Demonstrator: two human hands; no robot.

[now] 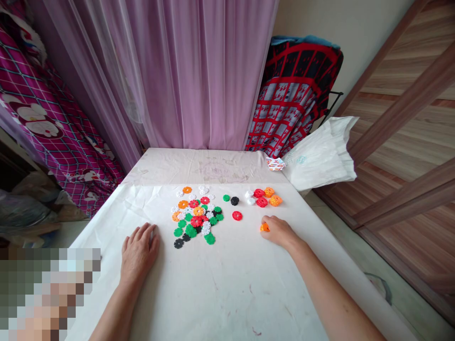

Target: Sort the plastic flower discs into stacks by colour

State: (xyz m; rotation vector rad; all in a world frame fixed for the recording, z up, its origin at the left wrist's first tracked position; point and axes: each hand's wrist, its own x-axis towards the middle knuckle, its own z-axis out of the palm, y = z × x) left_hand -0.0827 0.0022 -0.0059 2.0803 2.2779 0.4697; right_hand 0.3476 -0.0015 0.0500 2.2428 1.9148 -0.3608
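Observation:
My left hand [140, 248] lies flat on the white-covered table, left of a mixed pile of plastic flower discs [196, 220], and holds nothing. Toward the right side, my right hand [279, 230] has its fingers closed round an orange piece [265, 227] at the table surface. Beyond it sit small groups of white [250, 197], red [261, 202] and orange [275, 201] discs. Between the pile and these groups lie single green [226, 198], black [234, 201] and red [237, 216] discs.
A small patterned paper box [275, 164] stands at the table's far right corner, beside a white bag [323, 154]. Purple curtains [202, 76] hang behind the table [227, 284]. A blurred patch covers the lower left corner.

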